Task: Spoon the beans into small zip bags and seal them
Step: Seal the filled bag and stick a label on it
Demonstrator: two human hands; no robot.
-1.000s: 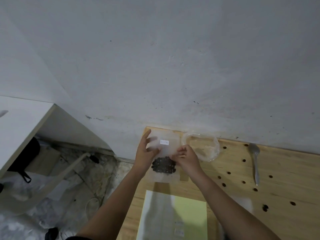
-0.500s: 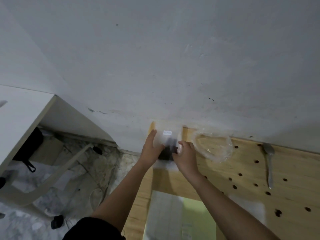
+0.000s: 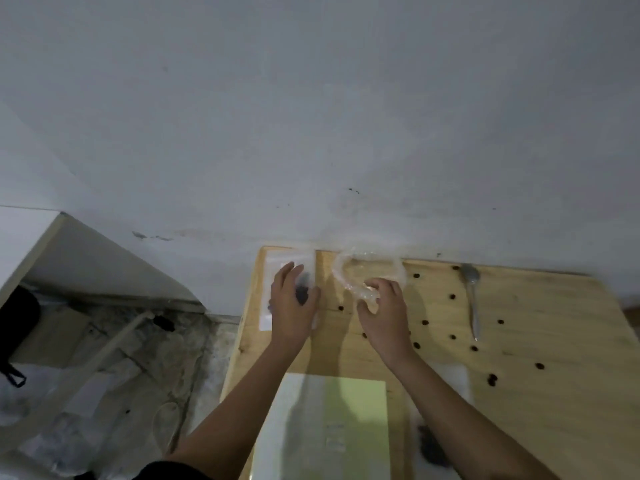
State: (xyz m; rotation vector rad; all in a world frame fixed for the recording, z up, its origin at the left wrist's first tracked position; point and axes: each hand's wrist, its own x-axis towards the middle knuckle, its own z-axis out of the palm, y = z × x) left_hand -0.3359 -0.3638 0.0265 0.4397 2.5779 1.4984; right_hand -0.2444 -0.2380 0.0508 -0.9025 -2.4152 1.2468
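Thin plastic zip bag (image 3: 290, 271) of beans (image 3: 302, 293), limp and light, lies flat at the worktop (image 3: 519, 358) corner under the open left hand (image 3: 292, 308); right hand (image 3: 382, 306) pinches crinkly film (image 3: 349, 271). Best gripped by its edges.

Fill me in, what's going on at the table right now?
A person is bagging beans at a wooden table. The left hand lies flat on a small zip bag with dark beans inside, at the table's far left corner. The right hand is at the near edge of a crumpled clear plastic bag; whether it grips it is unclear. The spoon lies unused to the right.
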